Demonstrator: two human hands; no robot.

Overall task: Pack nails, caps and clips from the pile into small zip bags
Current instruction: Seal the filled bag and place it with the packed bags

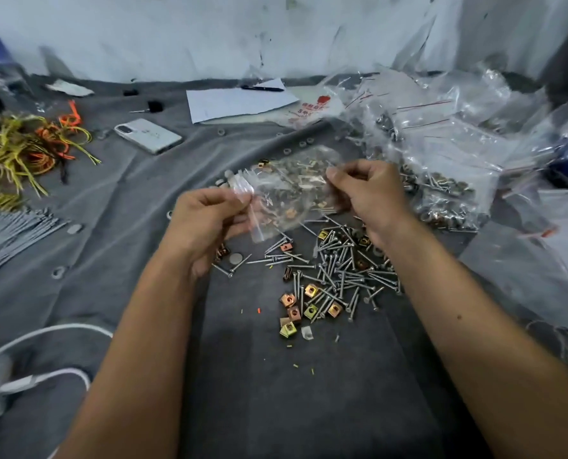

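A small clear zip bag (pixel 289 190) hangs between my two hands above the pile; it is see-through and clips behind it show through. My left hand (pixel 209 223) pinches its left edge with thumb and fingers. My right hand (pixel 368 193) pinches its right edge. Below them a pile of silver nails (pixel 339 270) lies on the grey cloth, mixed with gold and copper square clips (pixel 300 309). A round grey cap (pixel 236 259) lies just under my left hand.
Filled zip bags (pixel 448 180) heap at the right. A white phone (pixel 148 135), paper with a pen (pixel 239 102) lie at the back. Yellow and orange ties (pixel 20 150), grey cable ties (pixel 10 236) and a white charger cable (pixel 44 379) are at left.
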